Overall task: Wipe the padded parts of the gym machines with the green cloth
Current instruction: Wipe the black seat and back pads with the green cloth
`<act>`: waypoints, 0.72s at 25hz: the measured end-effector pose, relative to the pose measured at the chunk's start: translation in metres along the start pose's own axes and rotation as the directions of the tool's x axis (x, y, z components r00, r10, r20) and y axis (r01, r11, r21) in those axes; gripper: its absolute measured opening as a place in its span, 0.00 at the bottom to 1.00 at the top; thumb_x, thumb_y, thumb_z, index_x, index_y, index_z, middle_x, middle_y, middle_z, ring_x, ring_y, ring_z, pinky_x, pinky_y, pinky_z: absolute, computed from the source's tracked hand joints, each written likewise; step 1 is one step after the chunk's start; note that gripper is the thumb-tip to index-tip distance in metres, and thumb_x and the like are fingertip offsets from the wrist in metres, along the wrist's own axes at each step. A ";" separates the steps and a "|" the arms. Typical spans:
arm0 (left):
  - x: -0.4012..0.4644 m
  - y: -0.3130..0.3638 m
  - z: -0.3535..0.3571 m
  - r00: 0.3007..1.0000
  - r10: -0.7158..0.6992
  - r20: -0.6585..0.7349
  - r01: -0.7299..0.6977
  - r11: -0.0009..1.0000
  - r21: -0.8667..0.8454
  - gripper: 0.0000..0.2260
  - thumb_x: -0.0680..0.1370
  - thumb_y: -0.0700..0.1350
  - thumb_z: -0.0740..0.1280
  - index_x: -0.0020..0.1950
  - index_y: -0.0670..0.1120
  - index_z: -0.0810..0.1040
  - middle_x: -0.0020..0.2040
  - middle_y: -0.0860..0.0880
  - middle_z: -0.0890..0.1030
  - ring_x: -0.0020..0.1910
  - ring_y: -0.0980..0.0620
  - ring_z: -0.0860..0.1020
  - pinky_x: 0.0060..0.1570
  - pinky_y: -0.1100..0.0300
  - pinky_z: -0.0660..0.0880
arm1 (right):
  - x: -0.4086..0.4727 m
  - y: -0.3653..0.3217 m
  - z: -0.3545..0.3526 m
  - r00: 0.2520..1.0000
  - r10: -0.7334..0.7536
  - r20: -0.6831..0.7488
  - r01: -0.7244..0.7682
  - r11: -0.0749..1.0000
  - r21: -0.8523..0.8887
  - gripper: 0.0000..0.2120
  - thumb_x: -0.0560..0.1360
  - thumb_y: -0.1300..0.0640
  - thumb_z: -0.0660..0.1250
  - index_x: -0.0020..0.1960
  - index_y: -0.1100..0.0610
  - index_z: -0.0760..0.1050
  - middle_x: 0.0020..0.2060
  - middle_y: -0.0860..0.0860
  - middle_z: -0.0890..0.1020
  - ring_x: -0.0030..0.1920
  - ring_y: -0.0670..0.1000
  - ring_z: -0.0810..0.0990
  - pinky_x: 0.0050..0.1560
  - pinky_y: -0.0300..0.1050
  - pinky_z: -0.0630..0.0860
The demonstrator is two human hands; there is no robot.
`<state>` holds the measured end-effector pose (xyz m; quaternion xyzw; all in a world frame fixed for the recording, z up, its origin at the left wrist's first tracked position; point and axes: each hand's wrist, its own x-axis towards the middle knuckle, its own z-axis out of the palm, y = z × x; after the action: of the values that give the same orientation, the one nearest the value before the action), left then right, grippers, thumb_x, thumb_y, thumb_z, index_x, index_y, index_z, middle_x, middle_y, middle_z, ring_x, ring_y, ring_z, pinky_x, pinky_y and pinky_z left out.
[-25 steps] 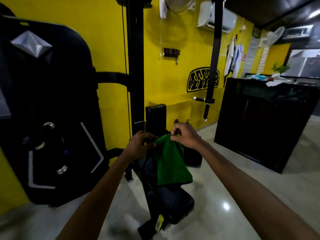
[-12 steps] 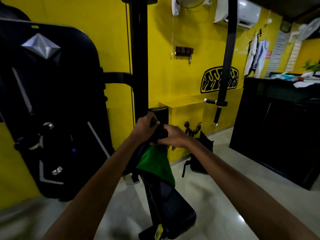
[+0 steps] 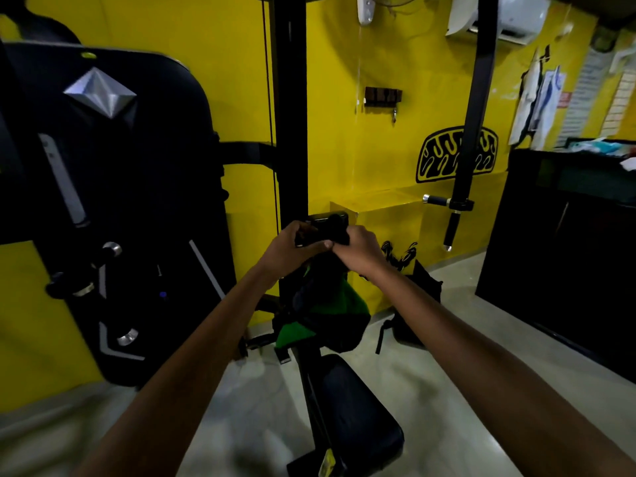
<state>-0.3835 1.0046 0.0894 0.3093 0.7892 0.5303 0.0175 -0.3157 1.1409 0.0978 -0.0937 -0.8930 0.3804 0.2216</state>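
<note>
Nearest to us, two bare forearms reach forward from the bottom corners and meet in the middle of the view. Just beneath them lies the padded seat (image 3: 358, 404) of a gym machine, dark and glossy, fixed to a black frame that rises toward the yellow wall.

Above the seat hangs the green cloth (image 3: 296, 330), bunched and draped. Its upper part looks dark in shadow and runs up into both hands.

The left hand (image 3: 292, 247) and right hand (image 3: 361, 251) are side by side, nearly touching, at the top of a small upright pad (image 3: 328, 218). Both hands have curled fingers (image 3: 311, 247) that appear to grip the top of the cloth against the pad. How tightly they close, we cannot tell, because the spot is dim.

We judge the step in hand to be wiping this upright pad. To do it well, we would keep the cloth flat against the padding, press evenly, and draw it down the whole face and edges, then go on to the seat below.

Farther off stand a weight stack housing (image 3: 113, 201) at left and a dark counter (image 3: 568, 242) at right.
</note>
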 end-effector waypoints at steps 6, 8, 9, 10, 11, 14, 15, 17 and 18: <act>-0.013 -0.014 -0.006 0.975 -0.069 0.210 0.044 0.992 0.120 0.15 0.74 0.37 0.71 0.57 0.42 0.69 0.43 0.52 0.75 0.39 0.58 0.74 0.30 0.74 0.69 | 0.014 0.001 -0.016 0.999 0.026 -0.048 -0.021 0.994 0.104 0.12 0.75 0.61 0.68 0.56 0.65 0.76 0.50 0.60 0.78 0.52 0.58 0.77 0.45 0.49 0.73; -0.015 -0.021 -0.010 0.978 0.039 0.207 -0.057 0.995 0.083 0.17 0.74 0.33 0.70 0.55 0.45 0.66 0.47 0.43 0.76 0.44 0.50 0.74 0.35 0.70 0.72 | 0.017 0.004 -0.019 0.992 0.050 -0.114 -0.035 0.992 0.122 0.11 0.74 0.61 0.70 0.53 0.65 0.75 0.49 0.61 0.79 0.52 0.60 0.79 0.52 0.57 0.77; -0.014 -0.024 -0.013 0.976 0.106 0.191 -0.120 0.991 0.060 0.18 0.74 0.31 0.69 0.53 0.48 0.66 0.48 0.40 0.75 0.45 0.48 0.74 0.38 0.64 0.73 | 0.018 0.005 -0.021 0.986 0.075 -0.151 -0.054 0.989 0.141 0.11 0.73 0.61 0.70 0.52 0.64 0.74 0.49 0.61 0.79 0.52 0.60 0.79 0.52 0.61 0.77; -0.014 -0.024 -0.015 0.970 0.163 0.181 -0.178 0.981 0.071 0.17 0.74 0.31 0.69 0.51 0.50 0.66 0.49 0.41 0.75 0.46 0.48 0.75 0.41 0.59 0.73 | 0.019 0.005 -0.023 0.977 0.103 -0.186 -0.072 0.984 0.165 0.13 0.73 0.61 0.71 0.54 0.63 0.72 0.50 0.61 0.78 0.51 0.60 0.79 0.50 0.62 0.77; -0.013 -0.024 -0.016 0.962 0.208 0.176 -0.229 0.967 0.111 0.15 0.74 0.32 0.69 0.50 0.50 0.69 0.48 0.44 0.75 0.47 0.49 0.75 0.44 0.56 0.73 | 0.019 0.004 -0.025 0.970 0.127 -0.209 -0.086 0.977 0.193 0.17 0.72 0.61 0.71 0.57 0.61 0.69 0.50 0.59 0.76 0.50 0.59 0.79 0.49 0.62 0.78; -0.013 -0.020 -0.017 0.952 0.231 0.203 -0.280 0.922 0.267 0.12 0.72 0.40 0.74 0.54 0.45 0.78 0.49 0.51 0.78 0.51 0.53 0.76 0.51 0.58 0.75 | 0.017 0.004 -0.031 0.969 0.133 -0.206 -0.083 0.968 0.236 0.29 0.72 0.65 0.70 0.68 0.52 0.62 0.48 0.56 0.74 0.45 0.60 0.79 0.44 0.61 0.80; -0.013 -0.018 -0.016 0.956 0.211 0.204 -0.265 0.919 0.291 0.15 0.71 0.42 0.75 0.56 0.44 0.79 0.50 0.51 0.78 0.51 0.54 0.76 0.50 0.62 0.74 | 0.015 0.003 -0.031 0.974 0.117 -0.194 -0.071 0.971 0.230 0.29 0.73 0.65 0.69 0.68 0.50 0.62 0.48 0.57 0.74 0.44 0.61 0.80 0.41 0.60 0.80; -0.015 -0.014 -0.014 0.960 0.195 0.201 -0.250 0.921 0.300 0.16 0.69 0.44 0.77 0.54 0.42 0.80 0.48 0.51 0.77 0.48 0.56 0.75 0.43 0.69 0.71 | 0.015 0.001 -0.031 0.977 0.097 -0.188 -0.054 0.974 0.221 0.22 0.73 0.65 0.68 0.63 0.52 0.66 0.50 0.56 0.74 0.45 0.59 0.79 0.32 0.49 0.81; -0.016 -0.013 -0.012 0.958 0.203 0.202 -0.259 0.916 0.307 0.15 0.69 0.44 0.77 0.52 0.41 0.80 0.46 0.51 0.77 0.46 0.56 0.75 0.40 0.72 0.69 | 0.015 0.001 -0.031 0.976 0.106 -0.188 -0.060 0.970 0.236 0.18 0.74 0.65 0.68 0.59 0.54 0.67 0.51 0.55 0.73 0.45 0.57 0.78 0.27 0.44 0.80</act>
<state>-0.3810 0.9839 0.0788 0.4422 0.8204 0.3611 -0.0321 -0.3147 1.1662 0.1212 -0.1425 -0.8118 0.4783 0.3032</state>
